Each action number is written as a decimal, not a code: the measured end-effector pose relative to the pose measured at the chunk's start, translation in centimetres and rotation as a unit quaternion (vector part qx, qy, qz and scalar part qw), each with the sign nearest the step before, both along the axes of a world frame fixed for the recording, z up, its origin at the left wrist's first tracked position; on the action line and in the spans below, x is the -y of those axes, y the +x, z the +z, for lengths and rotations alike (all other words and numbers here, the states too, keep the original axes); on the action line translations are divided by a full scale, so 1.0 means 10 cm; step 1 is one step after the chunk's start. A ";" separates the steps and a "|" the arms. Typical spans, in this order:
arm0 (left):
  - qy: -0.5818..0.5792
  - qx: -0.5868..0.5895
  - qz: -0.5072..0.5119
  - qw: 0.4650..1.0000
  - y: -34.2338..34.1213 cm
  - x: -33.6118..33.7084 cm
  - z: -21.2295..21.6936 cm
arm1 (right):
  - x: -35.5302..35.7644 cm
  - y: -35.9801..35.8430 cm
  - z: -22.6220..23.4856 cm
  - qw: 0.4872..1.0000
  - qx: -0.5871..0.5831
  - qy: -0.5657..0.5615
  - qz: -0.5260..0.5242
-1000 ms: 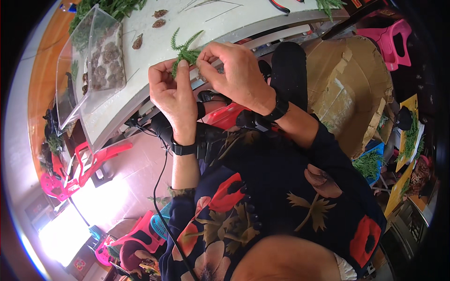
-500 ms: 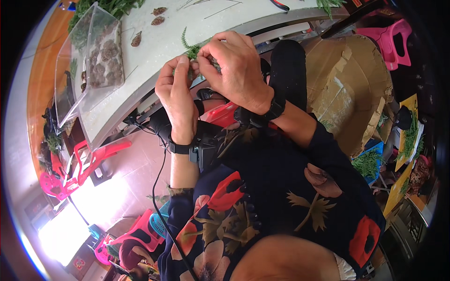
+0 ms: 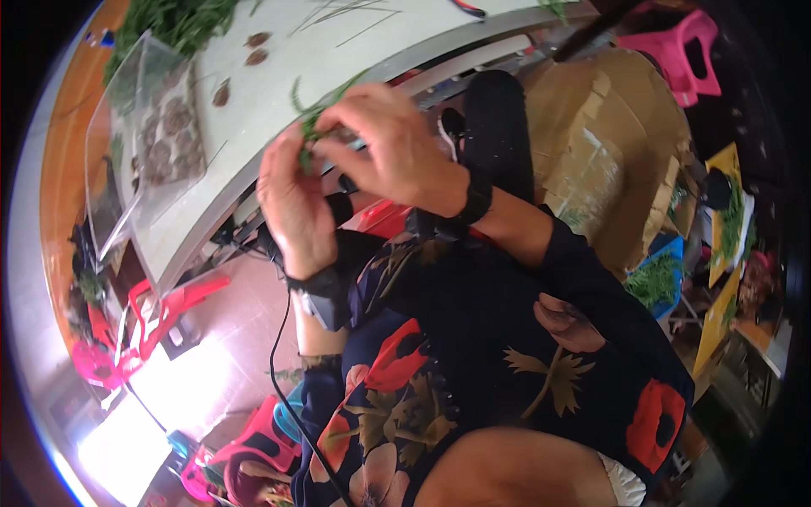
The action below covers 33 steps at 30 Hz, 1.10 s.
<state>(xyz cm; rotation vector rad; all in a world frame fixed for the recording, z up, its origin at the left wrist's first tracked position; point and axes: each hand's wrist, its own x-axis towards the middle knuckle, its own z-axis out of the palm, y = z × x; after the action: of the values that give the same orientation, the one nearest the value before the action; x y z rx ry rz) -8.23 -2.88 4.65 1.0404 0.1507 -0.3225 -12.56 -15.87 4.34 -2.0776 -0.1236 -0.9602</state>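
Note:
My left hand (image 3: 296, 198) is closed with its fingertips pinching a small green leafy sprig (image 3: 310, 127). From the other side my right hand (image 3: 397, 152) grips the same sprig between thumb and bent fingers. Two leafy ends of it stick up beyond my fingers. Both hands are at the near edge of the white table (image 3: 245, 127), and motion blurs the fingertips a little. Three small brown cones, among them a separate pine cone (image 3: 221, 93), lie on the table past my left hand.
A clear plastic box (image 3: 106, 190) with several cones stands at the table's left end, beside a heap of greenery (image 3: 160, 38). Thin wires (image 3: 367, 27) lie at the back. Right of my knee is a large cardboard sheet (image 3: 621, 144), with a pink stool (image 3: 680, 55) beyond.
The whole scene has shifted slightly left in view. My right fingers have changed position, and the sprig now shows two tips instead of one.

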 end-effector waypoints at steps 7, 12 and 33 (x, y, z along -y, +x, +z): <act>-0.035 -0.020 -0.016 0.999 -0.02 -0.02 0.13 | 0.02 -0.05 -0.05 0.999 0.030 -0.022 0.040; -0.048 0.006 -0.087 0.995 0.01 -0.07 0.07 | 0.09 -0.14 0.07 0.991 0.049 -0.126 -0.005; 0.027 0.034 -0.084 0.996 0.03 -0.05 0.09 | 0.23 0.06 0.11 0.883 -0.283 0.298 0.226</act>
<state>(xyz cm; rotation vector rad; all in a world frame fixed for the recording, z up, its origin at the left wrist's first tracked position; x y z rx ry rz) -7.98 -2.42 5.51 1.1185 0.0100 -0.4359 -12.00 -18.16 5.47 -1.5604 0.0010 -0.0543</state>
